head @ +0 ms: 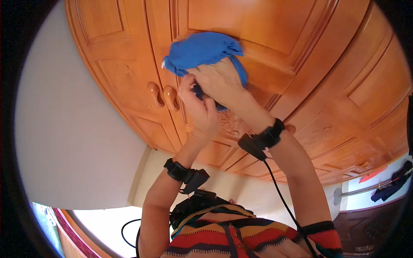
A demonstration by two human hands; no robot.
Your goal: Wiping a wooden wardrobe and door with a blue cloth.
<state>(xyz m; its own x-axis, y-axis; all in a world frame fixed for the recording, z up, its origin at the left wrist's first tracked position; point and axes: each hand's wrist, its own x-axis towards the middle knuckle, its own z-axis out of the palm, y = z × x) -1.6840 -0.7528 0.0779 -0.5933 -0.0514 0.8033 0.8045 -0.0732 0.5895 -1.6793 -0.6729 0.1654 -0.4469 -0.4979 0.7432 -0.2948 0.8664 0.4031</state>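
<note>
A bright blue cloth [203, 48] is bunched in front of the wooden wardrobe doors. It covers the fingers of my right hand [219, 80], and a flap of it hangs along the outer side of that hand. My left hand [198, 108] is just below and to the left, its fingertips at the cloth's lower edge. Darker blue fabric [198, 92] shows between its thumb and fingers, beside my right palm. Whether the cloth touches the door is not clear. Each wrist wears a black strap with a small device; a cable runs from the right one.
Carved orange-brown wardrobe doors [274, 25] fill the upper view. Two curved wooden handles [163, 97] are left of my hands, and a rounded knob [290, 129] is near my right wrist. A pale wall [80, 135] borders the left. Dark clothing [392, 183] hangs by a metal rail at lower right.
</note>
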